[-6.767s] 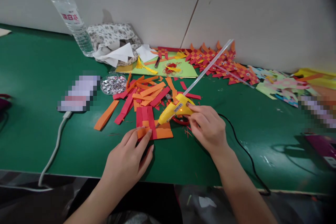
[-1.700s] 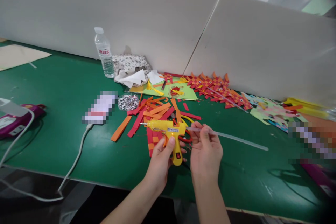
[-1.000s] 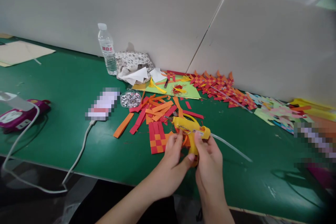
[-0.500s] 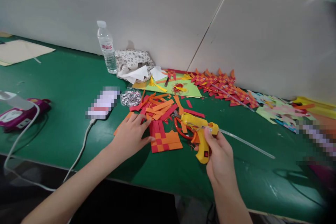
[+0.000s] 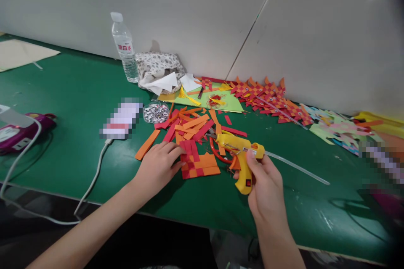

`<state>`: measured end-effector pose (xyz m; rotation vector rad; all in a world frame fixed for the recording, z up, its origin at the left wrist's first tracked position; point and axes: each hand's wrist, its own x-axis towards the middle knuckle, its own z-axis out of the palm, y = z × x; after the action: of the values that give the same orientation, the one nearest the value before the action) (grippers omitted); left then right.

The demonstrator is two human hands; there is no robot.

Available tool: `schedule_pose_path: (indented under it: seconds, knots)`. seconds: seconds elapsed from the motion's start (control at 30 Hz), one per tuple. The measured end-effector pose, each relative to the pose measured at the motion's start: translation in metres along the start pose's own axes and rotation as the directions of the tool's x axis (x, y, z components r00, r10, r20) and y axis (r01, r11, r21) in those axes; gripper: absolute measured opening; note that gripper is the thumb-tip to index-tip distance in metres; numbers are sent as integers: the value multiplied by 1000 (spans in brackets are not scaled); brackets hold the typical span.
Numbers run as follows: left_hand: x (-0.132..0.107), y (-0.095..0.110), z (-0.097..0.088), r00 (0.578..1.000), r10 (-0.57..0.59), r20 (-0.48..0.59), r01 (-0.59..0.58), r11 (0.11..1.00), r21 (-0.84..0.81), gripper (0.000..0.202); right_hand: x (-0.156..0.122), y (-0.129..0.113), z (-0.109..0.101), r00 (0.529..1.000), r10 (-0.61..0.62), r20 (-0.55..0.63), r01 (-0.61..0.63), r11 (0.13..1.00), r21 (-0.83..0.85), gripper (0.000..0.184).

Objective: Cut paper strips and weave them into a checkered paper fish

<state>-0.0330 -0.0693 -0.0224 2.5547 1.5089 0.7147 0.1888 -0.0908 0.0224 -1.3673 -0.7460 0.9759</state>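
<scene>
My right hand (image 5: 263,178) is wrapped around the handle of a yellow hot glue gun (image 5: 235,145), its nozzle pointing left over the paper strips. A clear glue stick (image 5: 296,168) sticks out of its rear. Beside the gun's tip, my left hand (image 5: 160,166) has its thumb and fingertips closed at the left edge of a red-and-orange woven paper piece (image 5: 200,166). This piece lies flat on the table, with loose red strip ends at its top. Part of its edge is hidden by my fingers. Red-handled scissors (image 5: 217,153) lie partly under the gun.
Loose orange and red strips (image 5: 192,126) are piled behind the woven piece. Further back are a tub of googly eyes (image 5: 156,112), a water bottle (image 5: 125,50), a tissue pouch (image 5: 160,69) and finished woven fish (image 5: 268,96). A phone (image 5: 122,119) on a cable lies left.
My left hand has moved slightly right and its fingers have drawn together at the woven piece's edge. The glue gun stays almost where it was. The view has shifted slightly.
</scene>
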Motion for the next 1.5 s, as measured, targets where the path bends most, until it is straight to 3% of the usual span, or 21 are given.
schedule_pose_path:
  seconds: [0.1,0.23,0.47,0.9,1.2,1.5]
  knots:
    - [-4,3,1,1000,12,12,-12,1000,-9,11,0,2,0,1000,-4,29,4,1000,-11,43]
    - [-14,8,0,1000,10,7,-10,1000,-8,23,-3,6,0,999,-21,39,23,998,-62,46]
    - [-40,14,5,980,192,-44,-191,981,25,28,-10,15,7,995,-22,100,40,982,-183,43]
    - [-46,14,8,978,207,-26,-205,977,60,30,-12,28,7,994,-16,111,55,934,-354,47]
    - [-42,16,5,987,158,18,-159,985,71,29,-15,18,11,970,-148,195,231,816,-529,49]
    - [-39,16,3,990,117,73,-120,992,38,29,-8,28,15,964,-121,235,240,772,-588,42]
